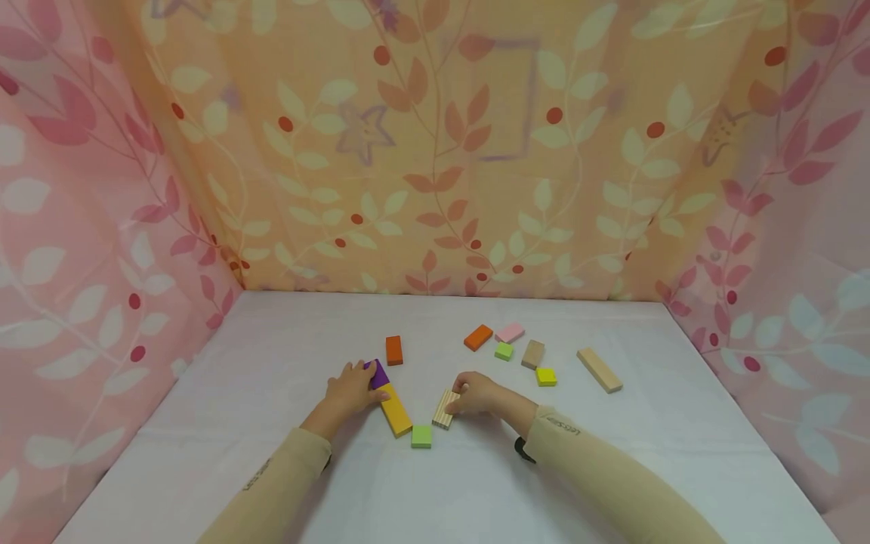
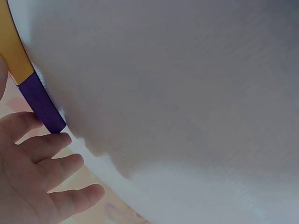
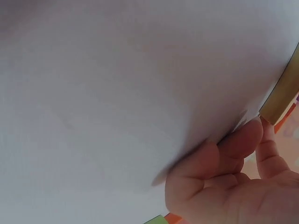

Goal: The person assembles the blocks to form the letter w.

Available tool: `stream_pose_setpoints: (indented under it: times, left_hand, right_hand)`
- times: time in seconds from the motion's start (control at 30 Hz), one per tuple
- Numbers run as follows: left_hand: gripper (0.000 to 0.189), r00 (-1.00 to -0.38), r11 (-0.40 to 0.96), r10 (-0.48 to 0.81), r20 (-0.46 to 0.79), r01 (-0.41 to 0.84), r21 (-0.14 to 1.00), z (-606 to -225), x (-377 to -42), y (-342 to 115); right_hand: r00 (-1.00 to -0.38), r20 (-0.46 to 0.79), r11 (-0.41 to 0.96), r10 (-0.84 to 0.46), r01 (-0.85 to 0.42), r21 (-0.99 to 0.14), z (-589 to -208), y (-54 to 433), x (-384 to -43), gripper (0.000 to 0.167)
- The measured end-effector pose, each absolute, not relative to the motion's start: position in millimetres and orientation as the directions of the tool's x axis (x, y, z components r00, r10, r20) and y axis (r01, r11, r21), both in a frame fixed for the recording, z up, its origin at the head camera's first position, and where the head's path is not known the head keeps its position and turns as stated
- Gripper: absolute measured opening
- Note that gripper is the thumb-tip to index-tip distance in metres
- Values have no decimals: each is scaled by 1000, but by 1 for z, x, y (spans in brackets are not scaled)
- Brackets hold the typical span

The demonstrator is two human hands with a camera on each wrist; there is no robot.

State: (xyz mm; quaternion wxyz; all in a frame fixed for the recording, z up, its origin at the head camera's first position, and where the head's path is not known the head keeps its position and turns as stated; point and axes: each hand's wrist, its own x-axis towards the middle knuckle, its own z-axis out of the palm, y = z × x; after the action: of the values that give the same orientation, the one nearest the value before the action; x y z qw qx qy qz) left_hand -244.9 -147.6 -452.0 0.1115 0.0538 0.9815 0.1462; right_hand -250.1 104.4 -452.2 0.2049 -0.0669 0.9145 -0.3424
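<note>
Near the table's middle, my left hand [image 1: 351, 389] rests at a purple block [image 1: 377, 374] that lies end to end with a longer amber block [image 1: 396, 412]. In the left wrist view, the index fingertip touches the purple block [image 2: 42, 102] near its end, the thumb lies at the amber block [image 2: 16, 51], and the other fingers are spread. My right hand [image 1: 478, 394] pinches a ridged pale wooden block [image 1: 444, 414]; in the right wrist view a fingertip meets its end, and the other fingers are curled. Beside the amber block's near end sits a light green square block [image 1: 421, 437].
Farther back lie two orange blocks [image 1: 394, 350], a pink block [image 1: 510, 332], a small green block [image 1: 504, 351], a tan block [image 1: 533, 354] and a yellow block [image 1: 546, 377]. A long wooden block [image 1: 600, 370] lies to the right. Patterned cloth surrounds the white table [image 1: 272, 332].
</note>
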Motion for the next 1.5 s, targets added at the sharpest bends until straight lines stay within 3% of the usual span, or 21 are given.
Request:
stream_pose_setpoints:
  times: [1.07,1.33,1.5]
  left_hand:
    - [73,-968,957,144,-206,83,277,-450,-245,-151]
    - [73,-967,956,150,-205,89,280,-450,-247,-150]
    - [72,-966,952,155,-206,90,294,-449,-244,-148]
  right_hand:
    - [-895,-357,780,-266,18,-625,-446,98,-250,32]
    - [-844,-476,802,-248,96,-589,-436,108,-267,29]
    - [-844,-456,764,-282,90,-639,-434,107,-289,26]
